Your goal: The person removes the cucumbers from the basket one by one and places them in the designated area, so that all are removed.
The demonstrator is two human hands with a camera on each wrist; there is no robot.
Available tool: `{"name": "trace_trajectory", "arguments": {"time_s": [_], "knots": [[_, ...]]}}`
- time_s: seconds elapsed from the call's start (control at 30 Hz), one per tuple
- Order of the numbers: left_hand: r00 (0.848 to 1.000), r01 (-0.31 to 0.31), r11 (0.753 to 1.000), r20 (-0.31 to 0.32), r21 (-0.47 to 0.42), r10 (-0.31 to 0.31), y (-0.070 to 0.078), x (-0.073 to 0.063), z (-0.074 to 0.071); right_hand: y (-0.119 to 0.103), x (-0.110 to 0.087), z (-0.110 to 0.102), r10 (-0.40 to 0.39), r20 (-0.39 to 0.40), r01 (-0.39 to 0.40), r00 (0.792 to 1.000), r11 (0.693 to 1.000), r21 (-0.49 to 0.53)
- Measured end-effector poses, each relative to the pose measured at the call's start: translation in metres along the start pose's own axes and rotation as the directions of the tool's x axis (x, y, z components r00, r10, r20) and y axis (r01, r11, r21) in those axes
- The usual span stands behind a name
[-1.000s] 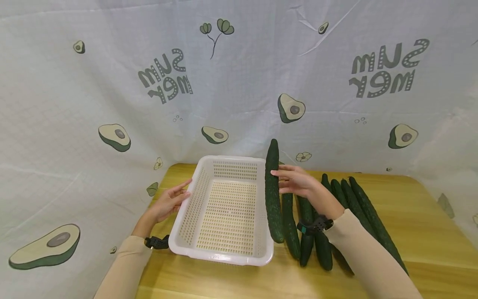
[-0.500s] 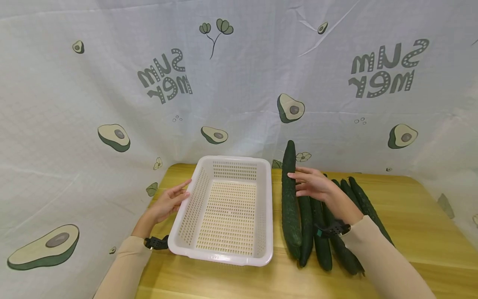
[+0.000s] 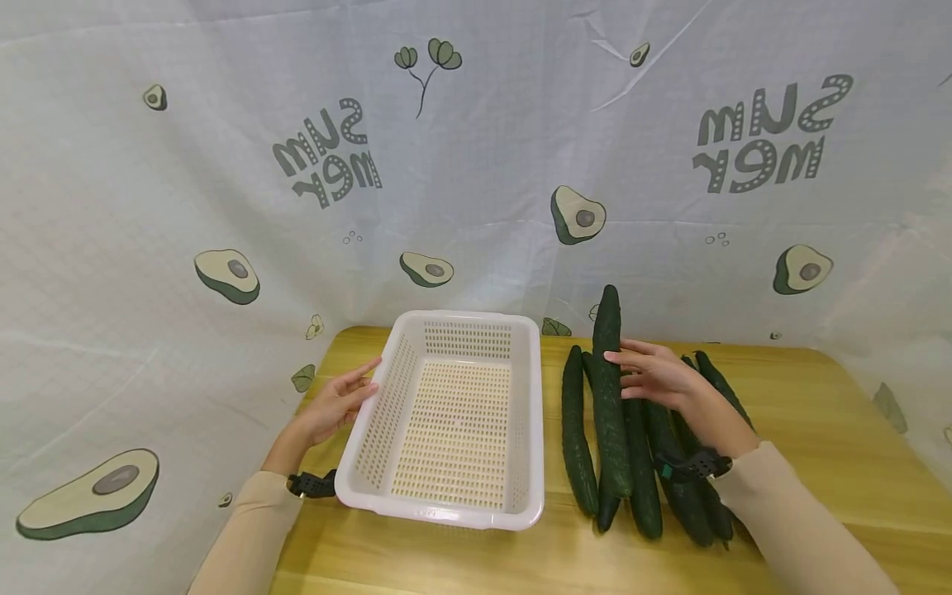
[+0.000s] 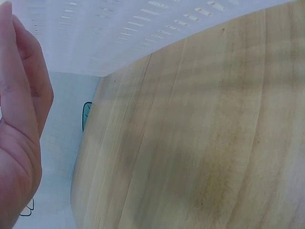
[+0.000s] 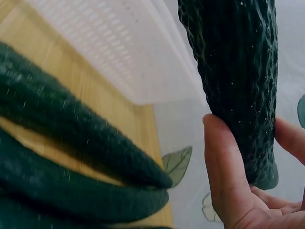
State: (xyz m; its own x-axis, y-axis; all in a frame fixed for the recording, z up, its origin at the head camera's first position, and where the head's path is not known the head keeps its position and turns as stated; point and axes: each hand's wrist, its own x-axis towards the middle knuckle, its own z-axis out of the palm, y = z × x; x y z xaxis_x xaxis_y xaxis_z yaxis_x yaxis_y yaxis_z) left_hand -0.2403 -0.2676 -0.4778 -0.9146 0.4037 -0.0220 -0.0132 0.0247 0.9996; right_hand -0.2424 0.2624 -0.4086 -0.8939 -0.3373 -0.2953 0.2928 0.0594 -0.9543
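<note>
My right hand (image 3: 658, 376) holds a long dark green cucumber (image 3: 611, 413) above the row, thumb on one side and fingers on the other. In the right wrist view, the thumb (image 5: 224, 167) presses near one end of that cucumber (image 5: 238, 62). At the left side of a white plastic basket (image 3: 530, 413), my left hand (image 3: 335, 406) touches the rim with extended fingers. Part of this hand (image 4: 21, 95) shows in the left wrist view beside the basket's slotted wall (image 4: 119, 28). Nothing lies inside the basket. Below the held cucumber, others are partly hidden.
Several cucumbers lie side by side on the wooden table (image 3: 833, 430), right of the basket; the leftmost cucumber (image 3: 576, 430) is closest to it. My right forearm covers part of the row. A white curtain (image 3: 476, 165) printed with avocados hangs behind the table.
The right hand has carried its cucumber rightward, from beside the basket's right rim to over the row, uncovering the leftmost cucumber. My left hand and the basket have stayed put.
</note>
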Motion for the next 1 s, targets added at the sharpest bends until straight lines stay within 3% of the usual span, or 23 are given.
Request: {"name": "trace_trajectory", "arguments": {"time_s": [0.47, 0.73, 1.0], "knots": [[1.0, 0.0, 1.0, -0.002, -0.012, 0.0, -0.002, 0.001, 0.0, 0.02, -0.018, -0.042, -0.02, -0.036, 0.018, 0.999, 0.998, -0.058], [1.0, -0.004, 1.0, -0.002, 0.012, 0.004, -0.001, 0.002, 0.001, 0.034, -0.029, -0.068, -0.069, -0.071, 0.06, 0.995, 0.99, -0.127], [1.0, 0.003, 1.0, -0.006, 0.006, -0.003, -0.001, 0.001, 0.001, 0.052, -0.048, -0.102, -0.146, -0.062, 0.15, 0.987, 0.986, 0.073]]}}
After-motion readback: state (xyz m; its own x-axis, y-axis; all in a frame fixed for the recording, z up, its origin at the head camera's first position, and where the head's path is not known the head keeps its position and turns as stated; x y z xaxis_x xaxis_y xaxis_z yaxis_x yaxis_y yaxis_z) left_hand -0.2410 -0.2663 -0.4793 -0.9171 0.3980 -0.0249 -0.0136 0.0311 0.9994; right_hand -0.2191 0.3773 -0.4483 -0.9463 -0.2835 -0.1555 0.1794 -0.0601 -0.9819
